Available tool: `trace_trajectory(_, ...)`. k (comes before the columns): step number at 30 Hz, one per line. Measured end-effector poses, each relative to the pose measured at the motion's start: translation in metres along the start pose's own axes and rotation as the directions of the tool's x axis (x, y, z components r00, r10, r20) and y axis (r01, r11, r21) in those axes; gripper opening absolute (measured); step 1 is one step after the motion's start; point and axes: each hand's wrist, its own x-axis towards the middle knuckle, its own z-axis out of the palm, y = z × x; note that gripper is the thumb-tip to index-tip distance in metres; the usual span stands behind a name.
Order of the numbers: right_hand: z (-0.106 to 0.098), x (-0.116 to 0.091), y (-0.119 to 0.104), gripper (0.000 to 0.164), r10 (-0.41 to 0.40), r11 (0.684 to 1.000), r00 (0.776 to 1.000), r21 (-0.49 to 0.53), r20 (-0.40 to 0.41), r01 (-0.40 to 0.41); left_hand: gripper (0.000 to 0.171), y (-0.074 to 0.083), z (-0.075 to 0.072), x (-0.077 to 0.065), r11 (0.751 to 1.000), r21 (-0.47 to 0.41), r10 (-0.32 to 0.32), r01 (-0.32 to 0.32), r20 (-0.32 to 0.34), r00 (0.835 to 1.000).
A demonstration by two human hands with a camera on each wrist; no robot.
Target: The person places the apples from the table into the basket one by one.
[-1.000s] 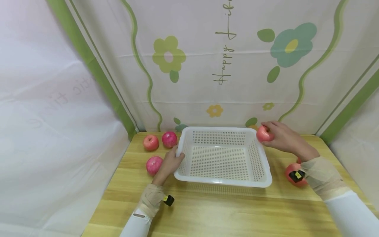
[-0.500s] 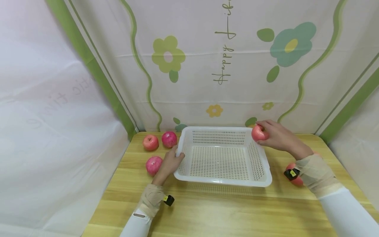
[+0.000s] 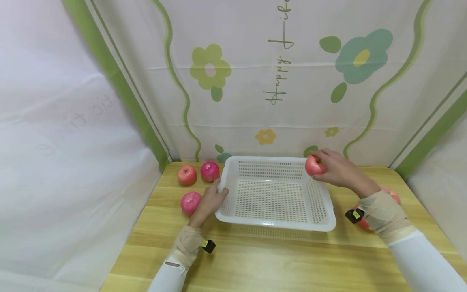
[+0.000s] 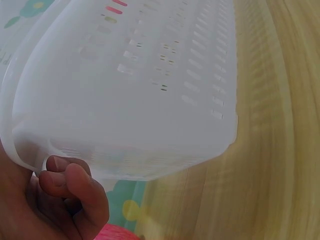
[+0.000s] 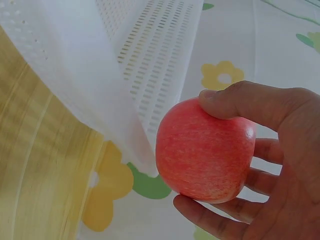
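A white perforated plastic basket [image 3: 271,224] stands on the wooden table. My left hand [image 3: 211,199] grips its left rim, fingers curled under the edge in the left wrist view, where the basket wall [image 4: 125,100] fills much of the picture. My right hand [image 3: 335,168] holds a red apple [image 3: 314,166] over the basket's back right corner. In the right wrist view thumb and fingers close round the sides of that apple [image 5: 205,152], beside the basket's rim [image 5: 145,160]. Inside, the basket's bottom shows bare.
Left of the basket lie a light red apple [image 3: 187,175], a dark pink apple [image 3: 210,171] and a pink apple [image 3: 191,203]. On the right, more red apples [image 3: 391,194] are partly hidden by the right wrist. A printed curtain [image 3: 240,101] hangs behind the table [image 3: 277,263].
My right hand has moved left with the apple, from just beyond the basket's right rim to over its back right corner. The left hand keeps its grip on the rim.
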Motion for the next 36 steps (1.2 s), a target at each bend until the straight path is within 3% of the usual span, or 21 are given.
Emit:
trace_trajectory(24,0.010,0.018,-0.022,0.080,-0.025,1.000,0.999,-0.005,0.042,0.025,0.062,-0.003,0.002,0.003,1.000,-0.013,0.015,-0.015,0.004,1.000)
trace_trajectory(36,0.019,0.027,-0.033,0.078,-0.055,0.998,0.998,-0.008,0.026,0.055,0.062,-0.002,0.000,0.001,1.000,-0.011,0.004,-0.004,-0.010,1.000)
